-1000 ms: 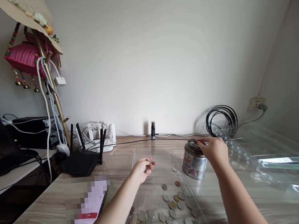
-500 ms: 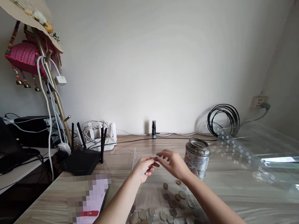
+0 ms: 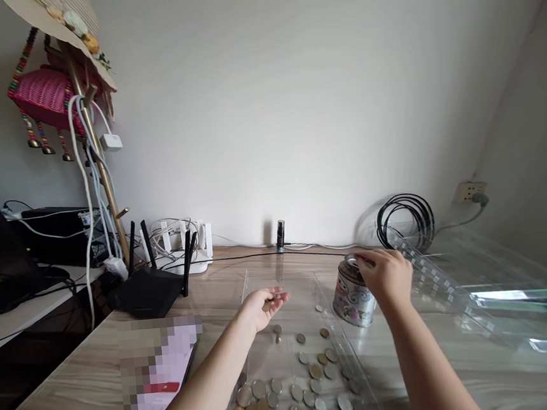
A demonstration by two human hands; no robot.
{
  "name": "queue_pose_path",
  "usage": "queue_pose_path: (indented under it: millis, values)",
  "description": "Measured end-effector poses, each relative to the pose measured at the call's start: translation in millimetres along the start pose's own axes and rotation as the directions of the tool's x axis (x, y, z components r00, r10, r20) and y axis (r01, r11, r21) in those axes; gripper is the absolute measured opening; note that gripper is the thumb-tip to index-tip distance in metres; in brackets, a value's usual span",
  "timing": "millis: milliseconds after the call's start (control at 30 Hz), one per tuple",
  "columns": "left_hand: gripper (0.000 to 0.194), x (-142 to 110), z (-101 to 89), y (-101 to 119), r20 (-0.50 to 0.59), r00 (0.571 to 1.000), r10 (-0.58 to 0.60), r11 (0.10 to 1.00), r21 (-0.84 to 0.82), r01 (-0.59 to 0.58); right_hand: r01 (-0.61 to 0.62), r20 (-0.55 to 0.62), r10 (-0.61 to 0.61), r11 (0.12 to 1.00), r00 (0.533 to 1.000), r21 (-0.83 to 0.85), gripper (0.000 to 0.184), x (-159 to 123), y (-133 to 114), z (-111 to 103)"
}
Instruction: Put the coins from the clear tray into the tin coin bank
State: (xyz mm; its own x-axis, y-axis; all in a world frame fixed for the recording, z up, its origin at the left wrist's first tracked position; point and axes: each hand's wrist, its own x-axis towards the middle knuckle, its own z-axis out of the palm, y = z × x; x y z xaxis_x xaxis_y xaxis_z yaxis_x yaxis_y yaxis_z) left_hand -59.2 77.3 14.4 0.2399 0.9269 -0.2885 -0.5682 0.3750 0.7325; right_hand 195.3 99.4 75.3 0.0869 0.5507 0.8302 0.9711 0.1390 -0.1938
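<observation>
My left hand (image 3: pixel 264 308) is cupped palm up over a clear plastic tray (image 3: pixel 262 353), with coins (image 3: pixel 267 306) partly showing in its palm. My right hand (image 3: pixel 387 275) is at the top of a round, flower-patterned tin (image 3: pixel 353 303) with a metal lid. Its fingers are pinched together over the lid, and they hide whatever is between them. The tin stands upright beside the tray. Several loose coins (image 3: pixel 315 371), silver and brass coloured, lie in the tray below and between my forearms.
A phone (image 3: pixel 168 374) lies to the left, its screen blurred out. Behind it stand a black router (image 3: pixel 149 292) and a white router (image 3: pixel 195 266). A small dark bottle (image 3: pixel 281 236) is by the wall. Clear plastic panels (image 3: pixel 453 285) and coiled black cable (image 3: pixel 404 222) are at right.
My right hand has left my left hand and moved right to the tin's lid. The tin leans differently and sits slightly further left. More coins show in the tray beneath my left hand.
</observation>
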Motion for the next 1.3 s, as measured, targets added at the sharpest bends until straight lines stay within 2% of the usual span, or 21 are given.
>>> queue_pose_path:
  millis: [33,100,167,200,267,333,400,433,467,500,567,633,700,867,1100,1267,1300]
  values:
    - [0.024,0.6,-0.4,0.5,-0.008,1.000,-0.008,1.000,-0.004,0.008,-0.070,0.063,0.071,0.997,0.995,-0.015,0.025,4.0,10.9,2.4]
    - [0.022,2.1,-1.2,1.2,-0.024,0.999,-0.029,1.000,-0.002,0.029,-0.183,0.249,0.180,0.983,0.952,-0.010,0.026,10.9,27.3,8.4]
    - [0.019,3.5,-1.8,1.3,-0.023,0.999,-0.025,1.000,0.009,0.025,-0.242,0.394,0.228,0.970,0.890,-0.014,0.027,15.5,34.0,12.3]
    - [0.016,4.0,-2.0,0.9,-0.015,1.000,-0.015,1.000,0.022,0.016,-0.245,0.418,0.234,0.969,0.878,-0.028,0.027,16.3,33.3,12.5]
    - [0.011,4.6,-2.1,-0.4,0.018,1.000,0.014,0.997,0.069,-0.015,-0.212,0.340,0.219,0.976,0.915,-0.059,0.028,14.6,23.7,8.9]
    - [0.007,4.9,-2.1,-2.0,0.060,0.997,0.050,0.988,0.140,-0.058,-0.151,0.171,0.152,0.988,0.973,-0.022,0.031,8.1,4.7,2.5]
    - [0.009,5.0,-2.2,-3.3,0.087,0.992,0.095,0.969,0.222,-0.112,-0.053,0.063,0.045,0.990,0.997,0.130,0.031,-2.5,-21.3,-2.5]
    - [0.012,5.0,-2.4,-3.8,0.091,0.989,0.112,0.956,0.261,-0.133,-0.002,0.084,-0.019,0.971,0.996,0.238,0.031,-8.9,-35.7,-3.3]
    - [0.016,5.0,-2.6,-4.1,0.095,0.988,0.123,0.943,0.298,-0.146,0.035,0.152,-0.094,0.935,0.984,0.354,0.030,-15.9,-50.2,-2.7]
    - [0.020,5.1,-2.9,-4.3,0.102,0.987,0.127,0.933,0.326,-0.154,0.052,0.243,-0.183,0.886,0.953,0.462,0.030,-23.1,-64.1,-0.8]
    - [0.026,5.4,-3.6,-4.8,0.124,0.984,0.131,0.925,0.342,-0.167,0.051,0.388,-0.354,0.791,0.851,0.610,0.029,-36.9,-87.7,6.0]
    - [0.027,5.8,-4.1,-5.4,0.134,0.981,0.142,0.930,0.321,-0.178,0.046,0.445,-0.447,0.744,0.776,0.666,0.027,-48.1,-102.2,14.1]
    - [0.026,6.0,-4.1,-6.4,0.143,0.980,0.136,0.934,0.310,-0.175,0.053,0.456,-0.447,0.756,0.770,0.652,0.024,-55.4,-107.1,20.7]
    - [0.023,5.0,-2.5,-8.5,0.216,0.975,0.045,0.910,0.395,-0.129,0.120,0.439,-0.390,0.842,0.810,0.527,0.023,-61.7,-101.3,23.3]
    - [0.025,3.9,-2.8,-9.0,0.254,0.964,0.072,0.916,0.367,-0.165,0.216,0.378,-0.430,0.843,0.820,0.492,0.023,-61.3,-99.7,18.4]
    - [0.026,1.5,-1.1,-7.8,0.234,0.971,0.053,0.929,0.345,-0.134,0.403,0.305,-0.567,0.792,0.765,0.459,0.027,-57.8,-95.7,14.9]
    - [0.027,0.6,-0.4,-6.8,0.227,0.973,0.044,0.933,0.337,-0.121,0.426,0.281,-0.578,0.784,0.766,0.451,0.027,-53.9,-92.9,12.8]
